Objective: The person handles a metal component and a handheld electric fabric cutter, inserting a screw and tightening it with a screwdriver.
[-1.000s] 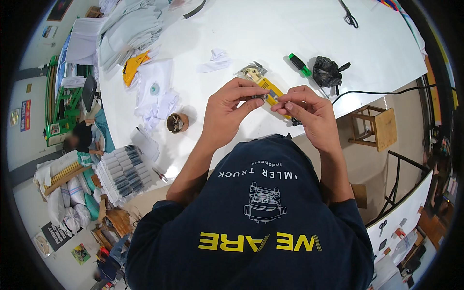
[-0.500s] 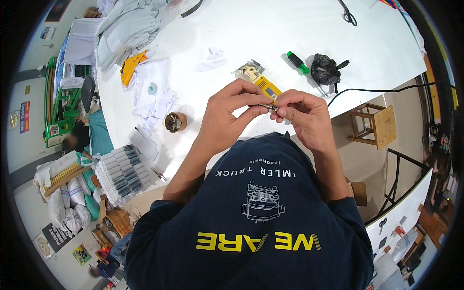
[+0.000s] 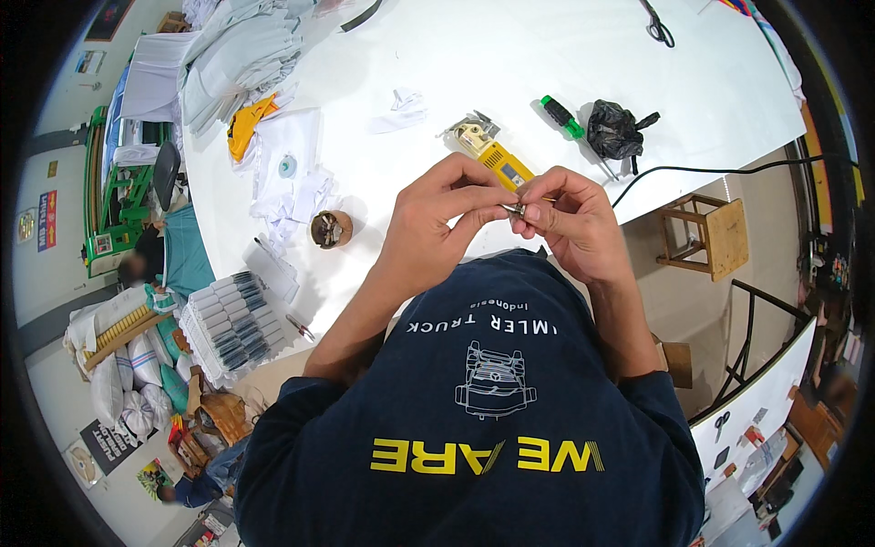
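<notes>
Both hands meet above the near edge of the white table, in front of my dark shirt. My left hand (image 3: 437, 219) pinches at a small metal piece (image 3: 513, 209) between thumb and forefinger. My right hand (image 3: 576, 223) grips the same piece from the other side, its fingers curled and covering most of it. A thin brass-coloured tip shows between the right fingers. Just beyond the hands lies a yellow handheld electric tool (image 3: 497, 155) with a cream and metal head, its near end partly hidden by my fingers.
A green-and-black screwdriver (image 3: 561, 118) lies beside a black plastic bag (image 3: 614, 130). A black cord (image 3: 729, 170) runs off right. Scissors (image 3: 658, 32), a round brown container (image 3: 330, 230), white cloth (image 3: 241, 64) and snips (image 3: 300, 327) lie around. A wooden stool (image 3: 706, 237) stands right.
My left fingertips have shifted slightly right, closer to the right ones. The brass-coloured tip now shows at my right fingers. A person at the lower left has moved a little.
</notes>
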`<state>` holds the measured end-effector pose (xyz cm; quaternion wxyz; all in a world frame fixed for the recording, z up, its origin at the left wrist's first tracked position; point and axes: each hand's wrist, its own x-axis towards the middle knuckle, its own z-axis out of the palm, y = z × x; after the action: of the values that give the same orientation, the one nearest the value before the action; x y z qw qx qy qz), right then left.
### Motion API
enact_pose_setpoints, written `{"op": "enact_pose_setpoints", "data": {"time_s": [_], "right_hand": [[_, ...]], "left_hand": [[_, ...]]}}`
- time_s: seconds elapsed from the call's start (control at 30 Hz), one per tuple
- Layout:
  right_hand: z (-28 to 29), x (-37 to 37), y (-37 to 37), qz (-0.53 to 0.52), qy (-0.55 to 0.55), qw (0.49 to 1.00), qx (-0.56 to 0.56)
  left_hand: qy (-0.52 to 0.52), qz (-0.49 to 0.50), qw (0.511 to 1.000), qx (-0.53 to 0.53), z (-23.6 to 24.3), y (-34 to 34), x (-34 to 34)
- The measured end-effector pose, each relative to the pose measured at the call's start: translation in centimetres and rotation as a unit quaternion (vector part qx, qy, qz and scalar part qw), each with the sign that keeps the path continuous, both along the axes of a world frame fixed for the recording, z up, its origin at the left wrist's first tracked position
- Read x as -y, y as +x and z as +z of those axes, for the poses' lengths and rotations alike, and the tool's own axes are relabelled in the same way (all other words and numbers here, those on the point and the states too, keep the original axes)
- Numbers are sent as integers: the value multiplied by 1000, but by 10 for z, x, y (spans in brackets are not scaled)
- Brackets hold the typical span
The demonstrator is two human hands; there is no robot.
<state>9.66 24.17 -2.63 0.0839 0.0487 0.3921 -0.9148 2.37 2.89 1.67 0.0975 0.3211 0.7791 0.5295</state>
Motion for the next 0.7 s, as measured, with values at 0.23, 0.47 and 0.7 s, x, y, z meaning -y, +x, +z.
{"op": "enact_pose_setpoints", "data": {"time_s": [0.23,0.47,0.7], "right_hand": [[-5,-1,-1,-2,45,998,-32],[6,2,-1,-7,86,996,-18],[21,9,6,-56,219,973,-52]], "left_hand": [[1,-13,1000,-5,-1,1,0],[31,-27,999,21,-8,-1,4],[39,-24,997,59,-4,-5,6]]}}
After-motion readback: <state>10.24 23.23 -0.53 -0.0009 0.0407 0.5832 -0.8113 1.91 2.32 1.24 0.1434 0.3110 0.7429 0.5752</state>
